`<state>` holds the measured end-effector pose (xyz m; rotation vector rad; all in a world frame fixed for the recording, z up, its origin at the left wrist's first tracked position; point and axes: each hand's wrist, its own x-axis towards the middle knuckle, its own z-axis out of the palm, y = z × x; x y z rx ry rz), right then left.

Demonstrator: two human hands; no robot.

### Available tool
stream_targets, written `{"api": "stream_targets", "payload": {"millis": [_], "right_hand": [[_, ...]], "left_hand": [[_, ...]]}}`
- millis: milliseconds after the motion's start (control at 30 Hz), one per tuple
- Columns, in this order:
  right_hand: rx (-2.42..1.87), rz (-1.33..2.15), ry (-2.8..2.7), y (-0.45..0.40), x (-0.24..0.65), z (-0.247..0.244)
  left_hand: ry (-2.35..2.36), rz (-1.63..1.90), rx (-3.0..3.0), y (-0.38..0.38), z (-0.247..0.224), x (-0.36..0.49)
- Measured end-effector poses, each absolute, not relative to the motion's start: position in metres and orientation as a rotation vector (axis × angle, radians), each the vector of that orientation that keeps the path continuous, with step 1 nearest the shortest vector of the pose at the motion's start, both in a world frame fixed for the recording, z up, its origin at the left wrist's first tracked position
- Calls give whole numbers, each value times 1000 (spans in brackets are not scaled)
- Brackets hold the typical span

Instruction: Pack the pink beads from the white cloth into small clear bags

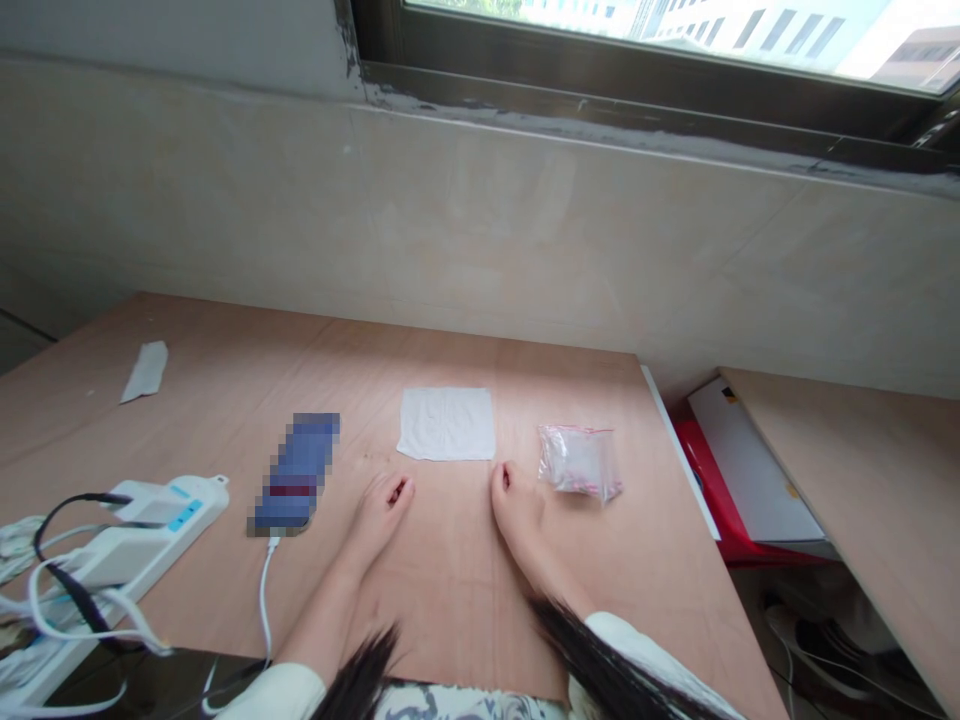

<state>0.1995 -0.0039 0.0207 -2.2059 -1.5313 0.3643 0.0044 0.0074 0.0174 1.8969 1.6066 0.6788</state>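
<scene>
Head view, and both hands are down on the plywood tabletop [465,610]: the left hand [379,520] and the right hand [519,510] rest with fingers curled closed, gripping nothing, fingertips pointing away from the body. Straight ahead, between them and just past the fingertips, sits a square white cloth [446,424], untouched and about level with both hands. Out to the right, just beside the right hand, lies a clear plastic zip bag [579,462], its long axis running roughly side to side, and that hand is clearly the nearer. Over on the left, closer to the left hand, a pixelated phone [296,472] lies at an angle on a white charging cable [264,600], with a white power strip [161,530] beyond it.
</scene>
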Motion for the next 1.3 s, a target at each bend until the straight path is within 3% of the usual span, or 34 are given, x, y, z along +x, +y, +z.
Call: {"api": "stream_targets", "payload": {"millis": [867, 1300], "right_hand": [[-2212, 397, -1517, 0, 197, 19], [-1962, 492, -1555, 5, 197, 12]], "left_hand": [[1634, 696, 1867, 8, 12, 6], [1659, 765, 1861, 9, 5, 5]]}}
